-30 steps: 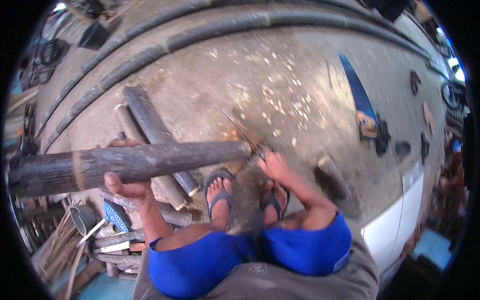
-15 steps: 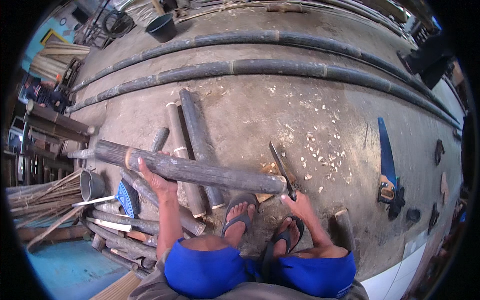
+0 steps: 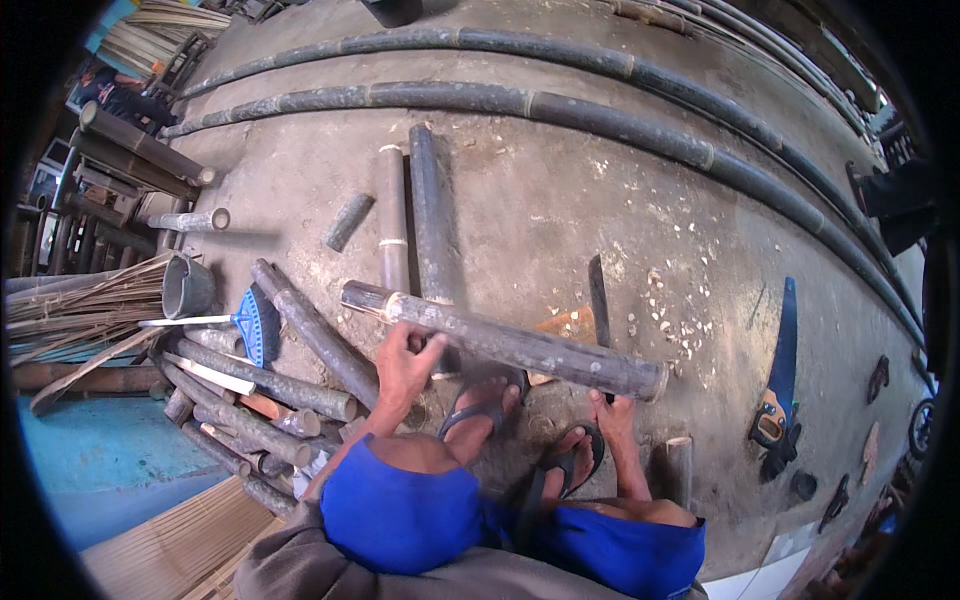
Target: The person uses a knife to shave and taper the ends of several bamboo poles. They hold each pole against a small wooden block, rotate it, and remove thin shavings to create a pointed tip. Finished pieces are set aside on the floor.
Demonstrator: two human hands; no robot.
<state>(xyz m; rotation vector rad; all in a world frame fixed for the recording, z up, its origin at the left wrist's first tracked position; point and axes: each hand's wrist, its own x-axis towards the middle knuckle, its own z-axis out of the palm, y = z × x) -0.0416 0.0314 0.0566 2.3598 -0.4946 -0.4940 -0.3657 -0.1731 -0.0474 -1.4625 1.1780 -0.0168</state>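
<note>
A dark bamboo length [image 3: 510, 340] lies slantwise before my feet, its left part higher in view. The fingers of my left hand [image 3: 402, 362] are curled at its near edge, close to the pale node ring, gripping it. My right hand [image 3: 617, 420] is closed around the handle of a machete below the right part of the bamboo. The machete's dark blade [image 3: 598, 300] points away from me, and the bamboo hides its middle. Partly under the bamboo is a pale wooden block [image 3: 568, 328]; whether the two touch I cannot tell.
Two long bamboo poles [image 3: 450, 95] cross the floor ahead. Cut lengths [image 3: 432, 215] lie nearer. At left are a blue broom [image 3: 257, 325], a grey bucket [image 3: 188, 287] and piled bamboo [image 3: 270, 385]. A handsaw [image 3: 782, 360] and pale chips [image 3: 668, 315] lie right. A person [image 3: 120, 100] is far left.
The bamboo has shifted right, its left end drawn in and its right end now past the machete. My left hand sits closer to me along it. The view has turned and tipped down.
</note>
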